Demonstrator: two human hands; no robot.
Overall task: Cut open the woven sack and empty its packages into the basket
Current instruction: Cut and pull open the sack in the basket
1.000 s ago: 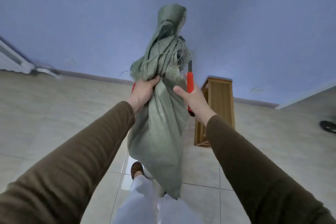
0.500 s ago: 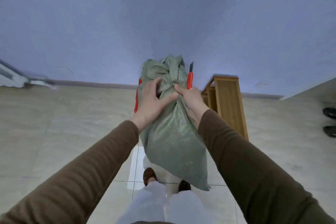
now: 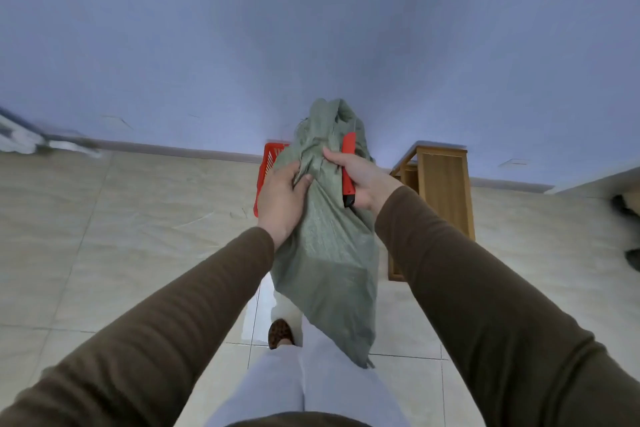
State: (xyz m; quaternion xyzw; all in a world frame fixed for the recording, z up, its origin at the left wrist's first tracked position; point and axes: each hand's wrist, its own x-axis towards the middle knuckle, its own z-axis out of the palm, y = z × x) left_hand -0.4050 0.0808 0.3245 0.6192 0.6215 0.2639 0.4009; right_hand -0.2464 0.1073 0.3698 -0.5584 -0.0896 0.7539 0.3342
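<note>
A limp green woven sack (image 3: pixel 325 253) hangs in front of me, bunched at its top and trailing down to my legs. My left hand (image 3: pixel 282 199) grips a fold of the sack on its left side. My right hand (image 3: pixel 360 180) pinches the sack's upper right and also holds a red utility knife (image 3: pixel 348 168) against it; no blade shows past its upper end. A red plastic basket (image 3: pixel 268 166) stands on the floor by the wall, mostly hidden behind the sack and my left hand. No packages are visible.
A wooden stool or small table (image 3: pixel 443 191) stands to the right of the sack near the blue wall. Dark shoes (image 3: pixel 627 208) lie at the far right edge. My feet and light trousers (image 3: pixel 298 381) are below on the tiled floor.
The sack's raised top has come down and been gathered between both hands. The red basket's side shows more at the left. My view has tilted slightly.
</note>
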